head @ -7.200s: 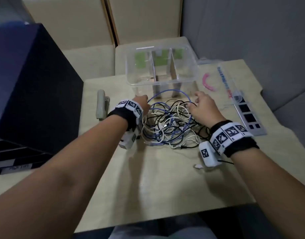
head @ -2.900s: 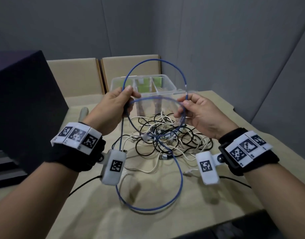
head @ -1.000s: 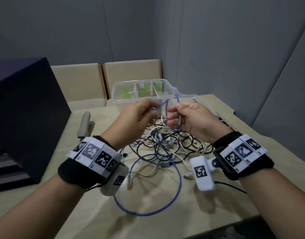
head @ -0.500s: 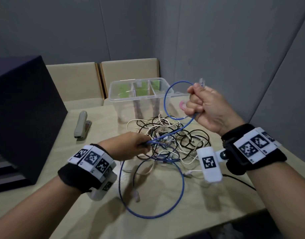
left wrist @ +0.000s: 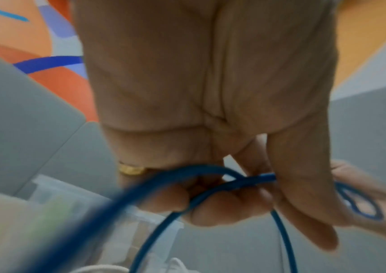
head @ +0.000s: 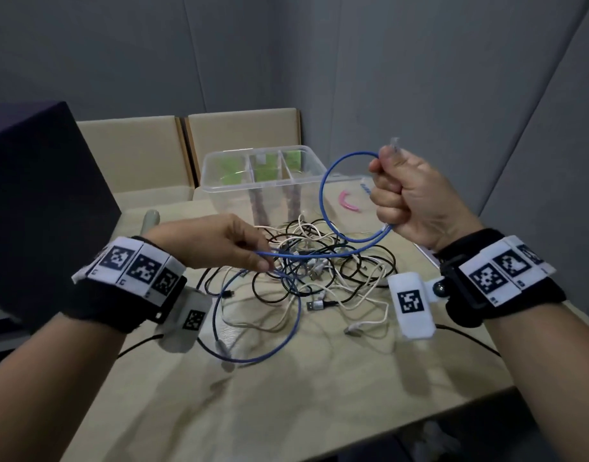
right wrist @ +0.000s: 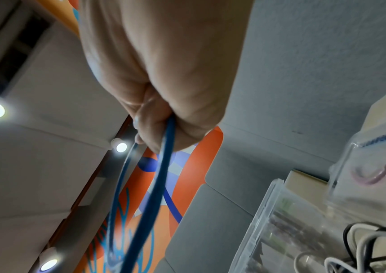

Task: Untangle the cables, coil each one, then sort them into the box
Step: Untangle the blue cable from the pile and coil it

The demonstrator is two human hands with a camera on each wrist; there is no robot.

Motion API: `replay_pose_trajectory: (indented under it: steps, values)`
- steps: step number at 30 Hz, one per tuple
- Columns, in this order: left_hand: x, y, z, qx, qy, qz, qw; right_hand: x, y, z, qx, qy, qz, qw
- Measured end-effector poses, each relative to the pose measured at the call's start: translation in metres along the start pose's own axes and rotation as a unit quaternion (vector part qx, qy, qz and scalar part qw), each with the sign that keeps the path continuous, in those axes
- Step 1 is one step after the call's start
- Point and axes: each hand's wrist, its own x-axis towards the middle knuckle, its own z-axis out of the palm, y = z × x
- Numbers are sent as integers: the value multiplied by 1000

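— What's over on the left side?

— A big dark blue box (head: 36, 201) stands at the left edge of the pale wooden table (head: 319, 395). Just right of it, partly hidden behind the wrist, the tip of a grey stapler (head: 152, 217) shows.

— And the left hand?

— The left hand (head: 216, 243) is low over the table, thumb and fingertips pinching the thin blue cable (head: 323, 195). From the wrist camera the cable (left wrist: 245, 182) crosses under the thumb, and a gold ring (left wrist: 131, 169) shows on one finger. Below that pinch the blue cable drops into a wide loop lying on the table, nearest the person.

— What's in the middle?

— A tangled heap of black and white cables (head: 326, 268), with the blue one running through it. Behind the heap stands the clear plastic box with three compartments (head: 219, 175), green labels inside; I see no cable in it.

— And the right?

— The right hand (head: 406, 195) is raised in a closed fist around the blue cable, with the clear plug end sticking up out of the top. A round loop of blue arcs between top and bottom of the fist. Beyond it a pink curved piece (head: 348, 205) lies on the table.
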Motion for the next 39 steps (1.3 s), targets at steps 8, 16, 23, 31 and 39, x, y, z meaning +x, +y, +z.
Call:
replay_pose_trajectory:
  steps: [8,16,23,31,39]
  values:
    - [-1,2,-3,-142,212,27,966,-6,-3,-9,-88,-28,-1,996]
    - [14,9,-7,199,257,-32,945,-10,7,-8,-156,-106,21,982]
    - [20,16,5,146,213,16,966,-6,20,3,-207,-130,12,969]
    - [19,-14,19,-30,55,-20,998,-3,20,2,-203,-107,-6,973]
    - [20,-8,27,-153,69,1,986,1,25,0,-172,-77,-22,982]
